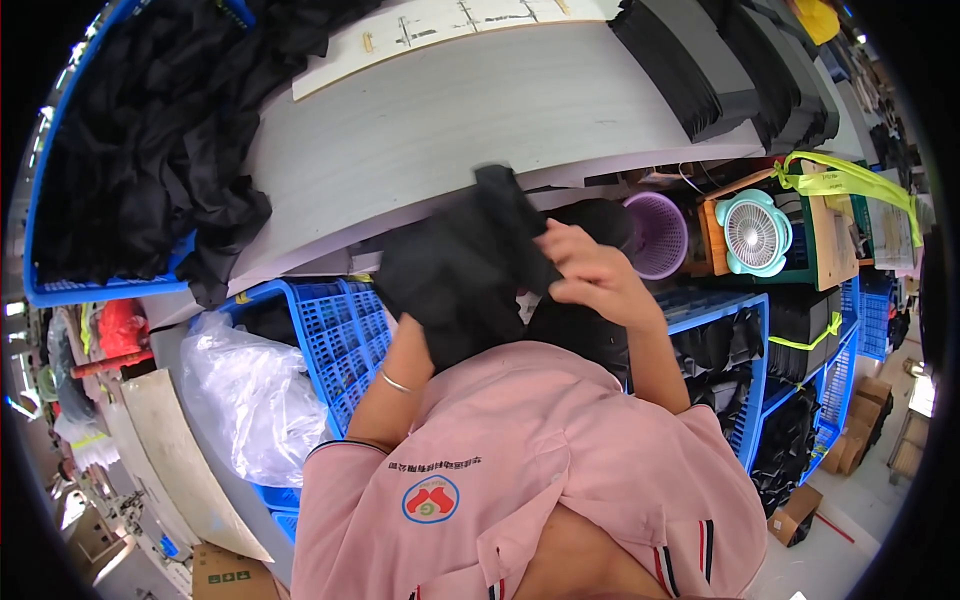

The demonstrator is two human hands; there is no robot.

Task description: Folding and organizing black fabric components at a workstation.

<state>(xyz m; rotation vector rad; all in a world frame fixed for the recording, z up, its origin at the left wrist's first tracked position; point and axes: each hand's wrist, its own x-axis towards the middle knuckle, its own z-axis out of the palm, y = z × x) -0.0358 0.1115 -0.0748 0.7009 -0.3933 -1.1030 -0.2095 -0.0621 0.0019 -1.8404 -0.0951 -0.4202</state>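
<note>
A piece of black cloth [455,265] is held up in front of my body, above my lap and close to the table's near edge. My left forearm, with a thin bracelet on the wrist, goes in under the cloth, and the left hand itself is hidden there. At the cloth's right edge is my right hand [598,275], its fingers bent and its fingertips and thumb closed on the fabric. One narrow end of the cloth [505,190] sticks up toward the table and is slightly blurred.
A blue crate [60,292] heaped with black cloth [150,150] stands on the grey table [420,130] at left. Stacked black sheets [690,70] lie far right. A purple basket [658,235] and small fan [755,233] are right; clear plastic [255,400] covers a crate at left.
</note>
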